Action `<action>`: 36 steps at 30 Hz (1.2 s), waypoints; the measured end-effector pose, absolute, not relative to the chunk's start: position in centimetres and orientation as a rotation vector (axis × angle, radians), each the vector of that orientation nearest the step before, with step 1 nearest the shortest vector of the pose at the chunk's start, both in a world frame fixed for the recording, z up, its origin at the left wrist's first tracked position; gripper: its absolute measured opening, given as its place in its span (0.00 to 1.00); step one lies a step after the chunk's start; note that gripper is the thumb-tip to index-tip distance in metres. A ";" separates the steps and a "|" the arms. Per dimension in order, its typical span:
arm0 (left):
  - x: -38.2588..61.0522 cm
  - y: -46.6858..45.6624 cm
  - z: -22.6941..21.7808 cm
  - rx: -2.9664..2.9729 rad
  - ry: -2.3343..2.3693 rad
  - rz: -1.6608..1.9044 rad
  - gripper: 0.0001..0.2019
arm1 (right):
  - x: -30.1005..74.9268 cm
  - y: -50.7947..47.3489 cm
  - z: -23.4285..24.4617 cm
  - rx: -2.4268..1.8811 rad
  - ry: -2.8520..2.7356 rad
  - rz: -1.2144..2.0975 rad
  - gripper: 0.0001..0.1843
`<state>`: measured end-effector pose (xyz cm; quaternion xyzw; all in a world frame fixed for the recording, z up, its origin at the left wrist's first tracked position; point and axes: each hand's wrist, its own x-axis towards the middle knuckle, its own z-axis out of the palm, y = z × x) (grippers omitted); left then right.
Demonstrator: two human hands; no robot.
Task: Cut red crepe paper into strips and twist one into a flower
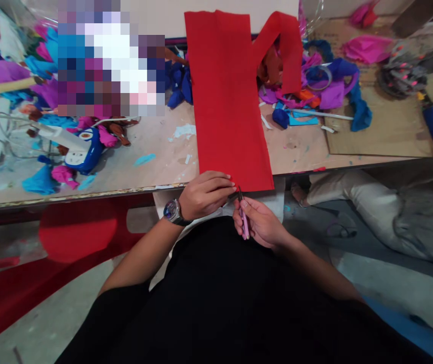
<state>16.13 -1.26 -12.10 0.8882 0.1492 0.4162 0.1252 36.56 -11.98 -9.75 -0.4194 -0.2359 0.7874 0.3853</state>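
Note:
A long red sheet, apparently crepe paper (227, 101), lies over the table with its near end reaching past the front edge. My left hand (207, 194), with a watch on the wrist, has its fingers bent together on the sheet's near left corner, gripping that edge. In my right hand (260, 220) is a slim pink-handled cutting tool (244, 225). Its narrow dark tip points away from me and meets the near edge of the red sheet, just right of my left fingertips. Whether it is a knife or small scissors cannot be made out.
A folded red strip (292, 50) stands beside the sheet. Crumpled coloured paper (42, 179), a blue-and-white power socket (83, 151) with cables, a tape roll (318, 78) and flat cardboard (379, 131) lie around. A red chair (78, 232) is at left; another person's leg (368, 202) is at right.

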 end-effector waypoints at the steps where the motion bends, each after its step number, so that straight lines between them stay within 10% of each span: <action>1: 16.1 -1.3 -12.0 2.592 0.438 1.208 0.17 | 36.6 -12.0 -9.8 -1.068 -0.598 2.002 0.27; 36: 15.5 -2.3 -13.1 2.592 0.554 1.206 0.16 | 36.4 -11.5 -9.7 -1.081 -0.526 1.976 0.27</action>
